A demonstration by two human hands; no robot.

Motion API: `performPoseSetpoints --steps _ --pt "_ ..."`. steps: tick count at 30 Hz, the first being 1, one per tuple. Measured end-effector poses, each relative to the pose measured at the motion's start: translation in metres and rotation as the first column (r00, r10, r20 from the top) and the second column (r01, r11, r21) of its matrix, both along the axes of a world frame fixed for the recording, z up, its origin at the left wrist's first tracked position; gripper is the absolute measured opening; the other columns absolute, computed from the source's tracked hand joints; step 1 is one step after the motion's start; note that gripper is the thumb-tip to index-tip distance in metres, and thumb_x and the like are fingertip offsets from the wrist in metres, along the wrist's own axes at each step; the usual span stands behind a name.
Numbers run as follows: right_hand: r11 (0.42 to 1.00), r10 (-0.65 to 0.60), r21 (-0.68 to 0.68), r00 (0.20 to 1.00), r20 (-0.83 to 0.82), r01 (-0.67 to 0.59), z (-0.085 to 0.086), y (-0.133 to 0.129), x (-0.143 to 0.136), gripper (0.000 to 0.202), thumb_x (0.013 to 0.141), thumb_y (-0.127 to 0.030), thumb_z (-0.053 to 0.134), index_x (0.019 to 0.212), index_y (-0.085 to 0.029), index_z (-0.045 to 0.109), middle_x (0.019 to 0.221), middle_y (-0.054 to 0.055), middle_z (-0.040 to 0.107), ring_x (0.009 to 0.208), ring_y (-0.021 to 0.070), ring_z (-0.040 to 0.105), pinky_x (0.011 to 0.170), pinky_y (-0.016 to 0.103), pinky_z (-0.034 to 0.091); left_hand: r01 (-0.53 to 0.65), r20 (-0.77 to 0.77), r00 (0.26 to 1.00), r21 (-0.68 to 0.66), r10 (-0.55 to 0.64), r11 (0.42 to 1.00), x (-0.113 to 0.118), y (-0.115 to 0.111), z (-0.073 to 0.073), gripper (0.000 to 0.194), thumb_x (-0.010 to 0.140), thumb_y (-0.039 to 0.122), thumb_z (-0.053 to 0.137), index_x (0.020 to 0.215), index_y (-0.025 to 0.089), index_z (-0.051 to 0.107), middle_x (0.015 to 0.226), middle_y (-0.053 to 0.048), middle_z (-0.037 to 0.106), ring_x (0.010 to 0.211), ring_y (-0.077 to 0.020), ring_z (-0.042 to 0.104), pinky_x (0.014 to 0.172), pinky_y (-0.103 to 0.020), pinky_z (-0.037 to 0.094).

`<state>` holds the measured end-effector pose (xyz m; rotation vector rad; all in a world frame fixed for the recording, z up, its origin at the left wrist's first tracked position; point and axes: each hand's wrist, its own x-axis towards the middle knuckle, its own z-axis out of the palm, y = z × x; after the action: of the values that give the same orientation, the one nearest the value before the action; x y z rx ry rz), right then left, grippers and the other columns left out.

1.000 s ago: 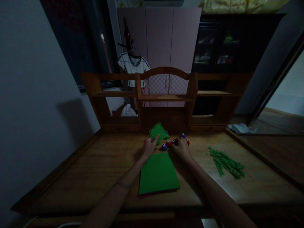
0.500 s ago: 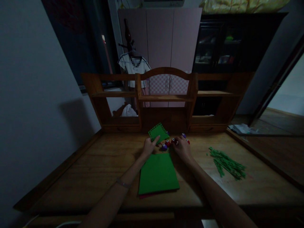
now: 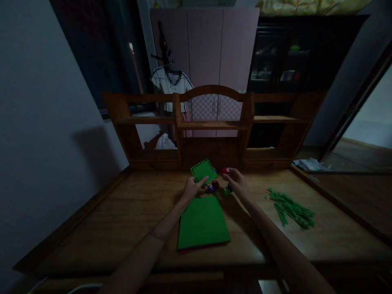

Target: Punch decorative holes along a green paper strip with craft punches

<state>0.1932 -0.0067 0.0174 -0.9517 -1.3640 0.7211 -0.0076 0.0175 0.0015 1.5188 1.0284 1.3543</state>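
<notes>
My left hand [image 3: 193, 188] pinches a green paper square [image 3: 203, 170] with its thumb on top. Small dark marks like holes line the square's edges. Raised above the desk, my right hand [image 3: 239, 183] grips a small red rounded piece [image 3: 225, 170] with a white eye-like spot. Below the hands sit similar small pieces: a purple one [image 3: 210, 188], a red one [image 3: 215, 184] and a green one [image 3: 227, 191]. Closer to me, a stack of green paper sheets [image 3: 203, 224] lies flat, with a reddish edge showing underneath.
A heap of thin green strips [image 3: 292, 209] lies on the wooden desk [image 3: 128, 220] to the right. Along the desk's back stands a wooden shelf unit [image 3: 214, 126]. Behind it are a pink cabinet [image 3: 205, 49] and a hanging white shirt [image 3: 173, 87].
My right hand has lifted the red piece up and back from the desk, uncovering a green piece beneath. My left hand keeps the green paper square in nearly the same place.
</notes>
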Motion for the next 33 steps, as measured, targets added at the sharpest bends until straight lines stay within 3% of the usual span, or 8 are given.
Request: performPoseSetpoints --steps 4,9,20,26,33 --pt "0.998 -0.013 0.066 0.993 0.116 0.006 -0.003 -0.001 -0.002 0.033 0.077 -0.04 0.06 0.103 -0.02 0.057 0.102 0.008 0.064 0.095 0.0212 0.062 0.083 0.038 0.052 0.048 0.005 0.999 -0.017 -0.048 0.999 0.0 -0.005 0.006 0.036 0.065 0.046 0.069 0.075 0.011 0.07 0.077 -0.011 0.071 0.068 -0.0209 0.066 0.071 -0.032 0.05" --pt "0.995 0.003 0.1 0.984 0.178 -0.021 -0.003 -0.004 -0.004 0.03 0.08 -0.036 0.057 0.107 -0.021 0.056 0.105 0.008 0.063 0.096 0.0205 0.062 0.081 0.036 0.052 0.028 0.012 1.0 0.047 -0.029 0.998 0.0 -0.006 0.009 0.034 0.065 0.042 0.07 0.082 0.012 0.071 0.085 -0.01 0.071 0.076 -0.0212 0.067 0.076 -0.031 0.05" --pt "0.991 -0.009 0.131 0.968 0.253 -0.025 0.007 -0.016 -0.009 0.027 0.083 -0.032 0.053 0.108 -0.023 0.056 0.105 0.006 0.063 0.097 0.0206 0.061 0.081 0.036 0.052 -0.046 -0.039 0.998 -0.026 0.045 0.999 -0.001 -0.001 0.001 0.041 0.067 0.048 0.068 0.078 0.008 0.071 0.083 -0.011 0.071 0.073 -0.0216 0.066 0.07 -0.03 0.05" --pt "0.99 0.018 0.133 0.969 0.245 -0.052 0.003 -0.013 -0.008 0.026 0.082 -0.033 0.056 0.106 -0.024 0.057 0.103 0.006 0.064 0.094 0.0202 0.063 0.079 0.035 0.053 -0.072 -0.009 0.997 -0.057 0.072 0.996 -0.002 0.001 -0.001 0.043 0.062 0.05 0.071 0.076 0.009 0.071 0.081 -0.01 0.072 0.075 -0.0224 0.066 0.071 -0.03 0.051" --pt "0.995 0.086 0.044 0.984 0.153 -0.094 0.003 -0.012 -0.007 0.028 0.076 -0.036 0.063 0.1 -0.022 0.059 0.102 0.005 0.065 0.086 0.0196 0.066 0.075 0.032 0.053 -0.031 0.068 0.997 -0.031 0.033 0.999 -0.002 -0.001 0.006 0.042 0.062 0.046 0.073 0.082 0.009 0.071 0.085 -0.011 0.072 0.075 -0.0227 0.067 0.072 -0.032 0.052"
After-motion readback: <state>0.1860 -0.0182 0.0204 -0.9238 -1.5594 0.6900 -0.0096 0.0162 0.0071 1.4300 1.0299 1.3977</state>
